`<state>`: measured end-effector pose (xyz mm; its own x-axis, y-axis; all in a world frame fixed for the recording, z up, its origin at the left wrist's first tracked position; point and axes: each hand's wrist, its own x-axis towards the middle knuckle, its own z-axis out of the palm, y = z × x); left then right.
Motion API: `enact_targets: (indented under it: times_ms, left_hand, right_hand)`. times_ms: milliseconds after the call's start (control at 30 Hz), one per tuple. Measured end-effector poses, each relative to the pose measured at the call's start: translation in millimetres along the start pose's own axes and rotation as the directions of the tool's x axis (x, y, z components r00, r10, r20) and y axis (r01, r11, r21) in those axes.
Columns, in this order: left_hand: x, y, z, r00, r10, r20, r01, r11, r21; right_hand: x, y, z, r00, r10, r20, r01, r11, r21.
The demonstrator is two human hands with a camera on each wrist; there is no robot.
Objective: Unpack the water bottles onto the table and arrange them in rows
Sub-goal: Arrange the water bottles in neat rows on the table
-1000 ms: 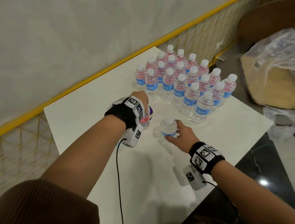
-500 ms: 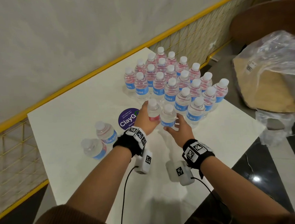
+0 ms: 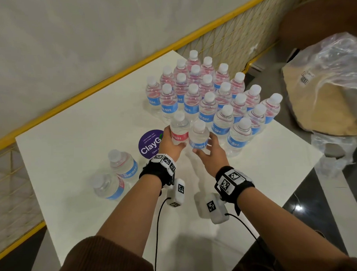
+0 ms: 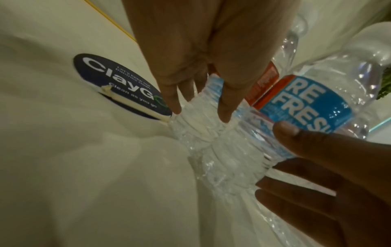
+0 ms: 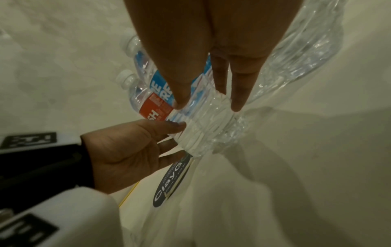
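A person stands over a white bench (image 3: 75, 139) beside a pale wall. Toward its far end, upright water bottles (image 3: 207, 93) with white caps and blue labels are packed close together in rows. At the near edge of that block, each hand grips one more upright bottle by its lower body. The left hand (image 3: 171, 145) has its fingers and thumb curled around a bottle (image 3: 179, 129) whose red label panel faces the viewer. The right hand (image 3: 210, 154) wraps a bottle with a blue label (image 3: 198, 135). These two bottles stand touching, just in front of the rows. A round purple sticker (image 3: 150, 143) lies on the bench beside the left hand. Two spare bottles (image 3: 116, 175) stand apart near the left edge. Crumpled clear plastic wrap (image 3: 334, 71) sits off the bench to the right.

The likely risk is toppling: the rows are tight, so pushing these two in too fast, or at a tilt, could knock neighbours over like dominoes. The thin ribbed plastic may also buckle under a hard squeeze.
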<state>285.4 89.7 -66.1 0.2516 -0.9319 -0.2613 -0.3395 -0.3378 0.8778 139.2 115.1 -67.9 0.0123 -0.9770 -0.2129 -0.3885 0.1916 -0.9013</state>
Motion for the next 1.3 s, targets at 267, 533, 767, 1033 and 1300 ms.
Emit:
enact_targets:
  times_ms: [267,533,767,1033,1300]
  left_hand:
    - [13.1,-18.9,4.3,1.0,0.022,-0.01,-0.022,0.997,0.07]
    - [15.5,-25.8,8.1,0.996,0.015,-0.083,-0.015,1.0,-0.006]
    - [21.4,-30.7,14.4,0.997,0.058,-0.043,-0.052,0.991,0.124]
    - [31.1,-24.7,7.0,0.996,0.043,-0.083,-0.024,0.976,0.219]
    - [34.7,-30.9,8.5,1.0,0.015,-0.002,-0.015,0.996,0.086]
  right_hand:
    - [0.0,7.5,6.4,0.999,0.034,-0.024,-0.035,0.999,-0.026]
    - [8.1,7.9,9.9,0.996,0.085,-0.03,-0.085,0.996,0.009]
    - [11.0,9.5,15.2,0.994,0.076,-0.075,-0.072,0.996,0.048]
    - [20.9,-3.4,19.5,0.983,0.129,-0.132,-0.138,0.989,-0.06]
    - [17.0,-1.5,15.2,0.996,0.038,-0.085,-0.048,0.992,-0.117]
